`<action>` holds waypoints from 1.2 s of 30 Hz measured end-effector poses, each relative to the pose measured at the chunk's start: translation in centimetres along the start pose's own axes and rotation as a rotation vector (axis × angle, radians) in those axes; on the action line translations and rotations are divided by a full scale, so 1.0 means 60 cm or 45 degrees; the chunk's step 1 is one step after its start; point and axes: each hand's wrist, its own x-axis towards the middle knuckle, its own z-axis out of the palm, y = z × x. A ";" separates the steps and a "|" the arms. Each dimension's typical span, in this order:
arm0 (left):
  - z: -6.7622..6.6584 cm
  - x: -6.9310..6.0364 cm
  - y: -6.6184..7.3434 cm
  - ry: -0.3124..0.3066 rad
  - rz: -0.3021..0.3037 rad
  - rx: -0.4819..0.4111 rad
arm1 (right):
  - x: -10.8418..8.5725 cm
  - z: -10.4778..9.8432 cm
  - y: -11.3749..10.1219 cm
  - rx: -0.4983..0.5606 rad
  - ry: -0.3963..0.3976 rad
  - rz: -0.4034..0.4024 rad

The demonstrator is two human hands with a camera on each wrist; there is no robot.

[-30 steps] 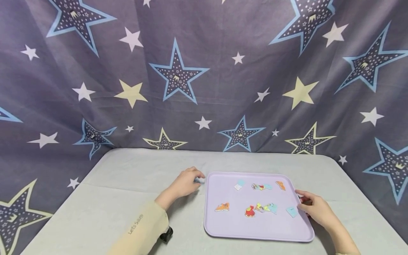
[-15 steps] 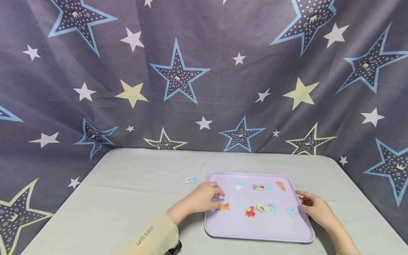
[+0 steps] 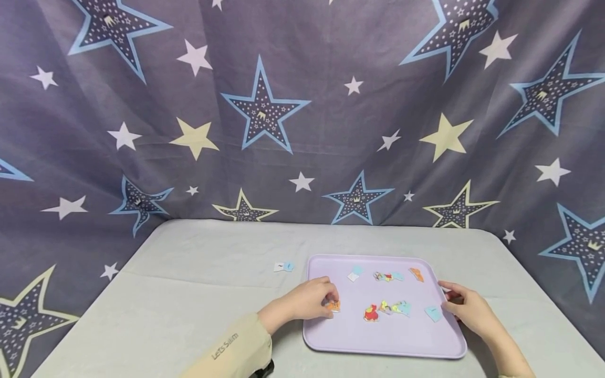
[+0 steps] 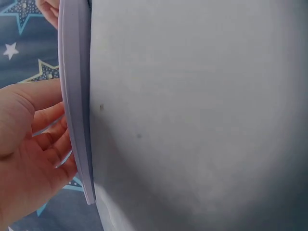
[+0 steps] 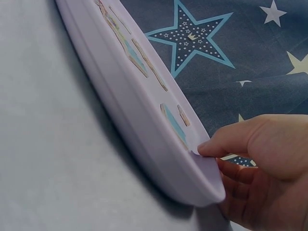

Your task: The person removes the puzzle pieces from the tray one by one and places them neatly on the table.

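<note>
In the head view a lilac tray (image 3: 378, 336) lies on the table with several small flat puzzle pieces on it. My left hand (image 3: 309, 300) reaches over the tray's left rim, fingers and thumb curled about an orange puzzle piece (image 3: 335, 306) that they partly cover. The left wrist view hides that piece behind the rim. My right hand (image 3: 475, 312) grips the tray's right side; in the right wrist view its thumb (image 5: 211, 144) laps over the rim, fingers outside. A light-blue piece (image 3: 433, 314) lies close to that thumb.
A white-and-blue piece (image 3: 284, 266) rests on the grey table (image 3: 189, 294), left of the tray. On the tray are a red piece (image 3: 371, 313), joined colourful pieces (image 3: 396, 308), another joined group (image 3: 388, 276), a blue-and-white one (image 3: 355, 273) and an orange one (image 3: 416, 275). A star-patterned curtain hangs behind.
My left hand has let go of the white-and-blue piece outside the tray, moved right and toward me, and closed its fingers about the orange piece. My right hand stays on the rim.
</note>
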 end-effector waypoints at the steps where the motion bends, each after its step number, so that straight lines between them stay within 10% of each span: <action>1: 0.000 0.000 0.001 -0.004 -0.010 -0.011 | 0.000 0.000 0.000 0.001 -0.001 0.001; 36: -0.001 0.011 0.002 -0.070 0.071 -0.084 | 0.004 0.002 0.007 -0.003 -0.003 0.002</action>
